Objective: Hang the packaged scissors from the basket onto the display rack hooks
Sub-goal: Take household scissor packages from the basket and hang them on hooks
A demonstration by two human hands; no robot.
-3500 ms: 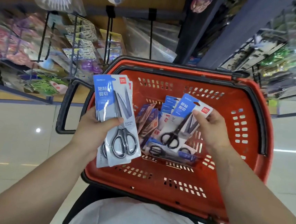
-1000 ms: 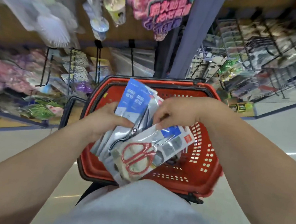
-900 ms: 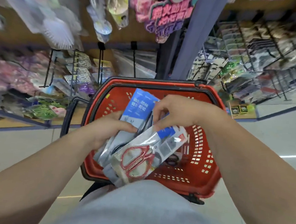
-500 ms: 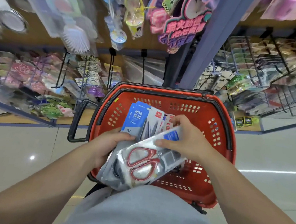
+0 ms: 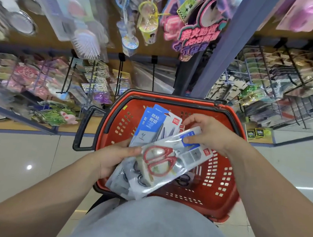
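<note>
Gripping: my left hand [image 5: 113,158] clamps fanned packs [image 5: 151,125] over the near edge of the basket [image 5: 218,199], probably bundled for hanging.
Squaring: right hand [image 5: 207,134] pinches red scissors pack [image 5: 163,163] by its top.

I see basket [image 5: 220,183] straight ahead, under both hands. My left hand [image 5: 113,158] at basket's left rim, gripping stack of scissors packs [image 5: 151,125] above basket. One crosswise pack [image 5: 166,163] on top of stack; my right hand [image 5: 207,134] pinches its far end. Some loose scissors [image 5: 183,180] in basket, beneath stack. Behind basket: left rack [image 5: 92,81], right rack [image 5: 298,84], pillar [image 5: 214,66] between.
</note>
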